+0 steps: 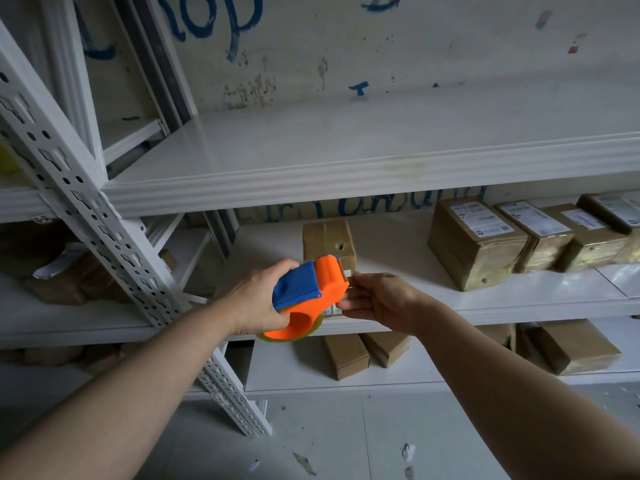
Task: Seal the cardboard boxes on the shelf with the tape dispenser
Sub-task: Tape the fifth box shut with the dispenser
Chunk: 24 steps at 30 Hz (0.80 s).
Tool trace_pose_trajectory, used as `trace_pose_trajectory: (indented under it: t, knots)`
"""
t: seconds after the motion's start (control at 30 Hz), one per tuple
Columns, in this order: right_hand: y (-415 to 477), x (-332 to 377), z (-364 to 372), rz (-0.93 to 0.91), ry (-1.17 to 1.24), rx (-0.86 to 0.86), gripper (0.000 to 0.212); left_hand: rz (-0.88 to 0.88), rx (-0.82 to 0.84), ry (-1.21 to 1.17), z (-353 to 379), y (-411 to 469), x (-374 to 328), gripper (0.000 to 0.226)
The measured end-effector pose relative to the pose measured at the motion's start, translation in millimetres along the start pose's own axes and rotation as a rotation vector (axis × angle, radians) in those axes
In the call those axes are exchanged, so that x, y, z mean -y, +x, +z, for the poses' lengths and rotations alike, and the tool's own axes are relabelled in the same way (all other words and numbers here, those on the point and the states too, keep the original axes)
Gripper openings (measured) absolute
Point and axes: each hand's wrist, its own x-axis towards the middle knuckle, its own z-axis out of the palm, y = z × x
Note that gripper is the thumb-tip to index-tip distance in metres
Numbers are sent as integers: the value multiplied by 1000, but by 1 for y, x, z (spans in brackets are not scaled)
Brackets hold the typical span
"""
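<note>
My left hand (258, 299) grips the orange and blue tape dispenser (306, 296) by its blue handle, in front of the middle shelf (398, 258). My right hand (375, 299) pinches at the dispenser's toothed front end, where the tape comes out; the tape itself is hard to see. Right behind the dispenser a small cardboard box (329, 240) stands on the middle shelf, its lower part hidden by the dispenser and my fingers. A row of taped boxes with white labels (481, 240) sits further right on the same shelf.
A white perforated upright (93, 216) slants across the left. The top shelf (346, 147) is bare. More cardboard boxes (346, 355) lie on the bottom shelf, and a crumpled parcel (62, 271) sits on the left rack. Grey floor lies below.
</note>
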Motion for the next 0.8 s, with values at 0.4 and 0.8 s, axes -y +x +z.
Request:
trace_pose_trajectory:
  t: [0.4,0.8]
  knots:
    - [6,24,-6,-240,-618,-252,15,-4,-83,-70,-2,9,-5,64]
    - [20,56,-44,-308,-352,-377,11,-222,-328,-61,-27,-5,35,76]
